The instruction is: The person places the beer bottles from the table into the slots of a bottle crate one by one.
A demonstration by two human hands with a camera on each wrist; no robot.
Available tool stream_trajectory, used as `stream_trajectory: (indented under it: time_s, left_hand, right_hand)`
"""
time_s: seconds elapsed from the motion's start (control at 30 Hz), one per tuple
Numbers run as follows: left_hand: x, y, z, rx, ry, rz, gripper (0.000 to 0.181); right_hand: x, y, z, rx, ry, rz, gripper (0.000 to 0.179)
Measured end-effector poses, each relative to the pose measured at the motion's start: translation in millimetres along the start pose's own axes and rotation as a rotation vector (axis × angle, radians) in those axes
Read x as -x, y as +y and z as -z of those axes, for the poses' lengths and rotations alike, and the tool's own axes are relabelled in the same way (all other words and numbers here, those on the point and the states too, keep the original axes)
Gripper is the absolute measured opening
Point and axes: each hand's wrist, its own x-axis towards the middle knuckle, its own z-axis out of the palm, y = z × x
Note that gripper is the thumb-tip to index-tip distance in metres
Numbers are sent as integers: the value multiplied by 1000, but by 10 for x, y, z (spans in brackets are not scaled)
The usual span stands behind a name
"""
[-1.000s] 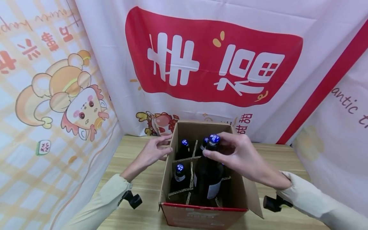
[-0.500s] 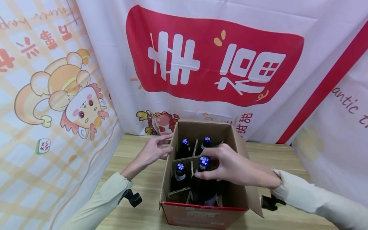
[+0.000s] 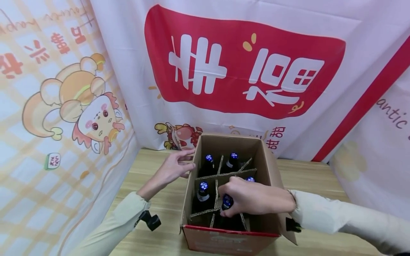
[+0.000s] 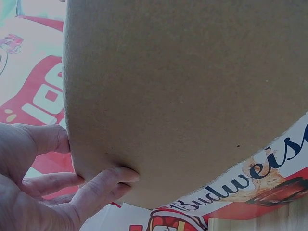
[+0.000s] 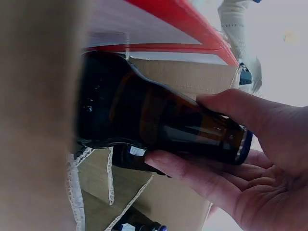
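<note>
My right hand (image 3: 256, 197) grips a dark glass beer bottle (image 5: 159, 115) by its neck, just below the blue cap. The bottle stands down inside the open cardboard carton (image 3: 230, 240), in a compartment near the front wall; its base is hidden. Thumb and fingers lie on opposite sides of the neck in the right wrist view. My left hand (image 3: 169, 169) touches the carton's left side. In the left wrist view, its fingertips press on a brown cardboard flap (image 4: 183, 96) and its edge, fingers loosely bent.
Several other capped bottles, such as a back-left bottle (image 3: 209, 160) and a front-left bottle (image 3: 202, 195), stand among cardboard dividers (image 3: 208, 176). Another flap (image 3: 289, 233) sticks out at the carton's right. Beneath is a wooden table (image 3: 307, 185), with a printed curtain (image 3: 320, 21) behind.
My right hand has moved the bottle toward the carton's front and lowered it deeper between the dividers. The left hand has stayed against the carton's side.
</note>
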Motion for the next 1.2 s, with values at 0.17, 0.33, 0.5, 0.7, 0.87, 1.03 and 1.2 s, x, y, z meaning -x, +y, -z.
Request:
stream_trajectory:
  time_s: [0.17,0.33,0.5,0.7,0.87,1.03,1.2]
  left_hand:
    - [-5,4,-4,-5,1,-6,62]
    - [-27,7,-5,1,3,0,62]
    - [-45,12,-30,27,-4,10,63]
    - [-28,3,-39,25,0,16,63]
    - [-22,24,-30,7,9,17,62]
    - [-47,31,-43,9,-6,22,62]
    - [-36,42,-10,-32,-27,21,63]
  right_hand:
    - [-5,-14,18,67,-20,-15,28]
    - [-68,-9,22,53,-69,-4,10]
    - [-84,77,-57,40,-139,-8,27]
    - [-79,162,-201,95,-188,-31,29]
    - [-174,136,-142,26,-227,-57,15]
    - [-200,175,7,-18,-175,0,11]
    - [-193,308,107,11,-45,59,19]
